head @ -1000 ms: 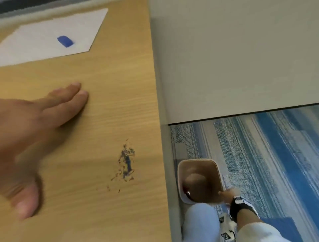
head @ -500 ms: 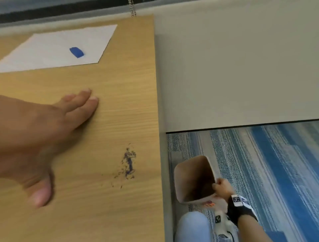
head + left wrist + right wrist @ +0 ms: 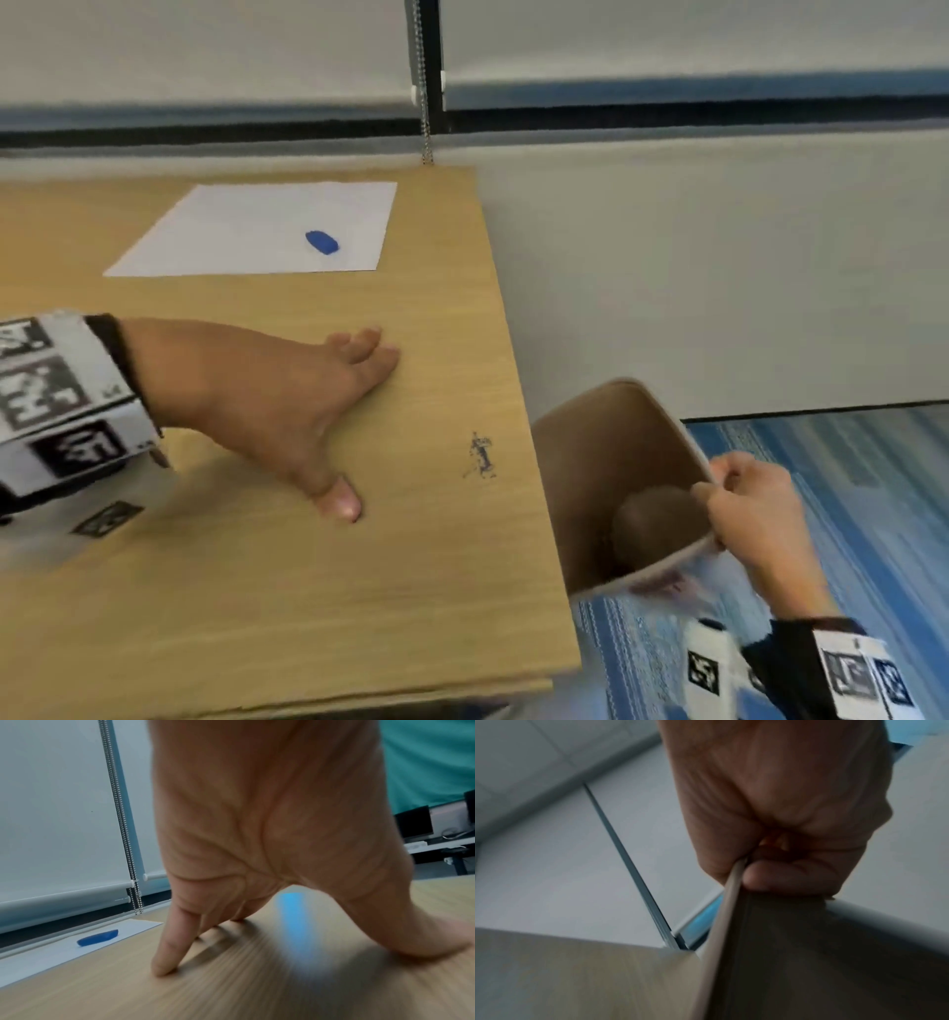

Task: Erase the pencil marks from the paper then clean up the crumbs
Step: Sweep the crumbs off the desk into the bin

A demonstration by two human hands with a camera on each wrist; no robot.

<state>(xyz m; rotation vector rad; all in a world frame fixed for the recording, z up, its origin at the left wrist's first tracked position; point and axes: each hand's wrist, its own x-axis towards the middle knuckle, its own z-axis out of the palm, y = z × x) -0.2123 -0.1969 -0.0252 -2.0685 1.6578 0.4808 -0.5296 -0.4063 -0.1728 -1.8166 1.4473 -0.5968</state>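
- The left hand (image 3: 267,390) lies on the light wood-grain bench (image 3: 308,591), its grip wide and holding nothing: fingers (image 3: 369,349) straight and together, thumb spread out to the side, fingertips and thumb tip touching the surface.
- In the left wrist view the left hand (image 3: 270,841) stands tented, palm raised off the bench (image 3: 231,994), with the fingers (image 3: 169,949) pressing down; the wood around them is blurred.
- A small heap of dark blue eraser crumbs (image 3: 480,455) sits on the bench near its right edge, to the right of the left hand and apart from it.
- The white sheet of paper (image 3: 246,231) lies flat at the far side of the bench, well apart from the crumbs; any pencil marks on it are too faint to make out here.
- A small blue eraser (image 3: 322,241) rests on the paper toward its right side; the left wrist view shows the eraser (image 3: 97,938) on the paper (image 3: 51,953) too.
- The right hand (image 3: 755,514) holds a tan, rounded-rectangular plastic waste bin (image 3: 606,462) just beside the bench's right edge, tilted with its opening toward the bench.
- Its grip is closed on the bin's rim: in the right wrist view the right hand (image 3: 782,817) has thumb and curled fingers pinching the thin wall of the bin (image 3: 821,963).
- Something dark and rounded lies inside the bin, possibly crumpled waste, though blur makes it hard to tell.
- Blue-striped carpet (image 3: 873,488) shows beneath the bin.
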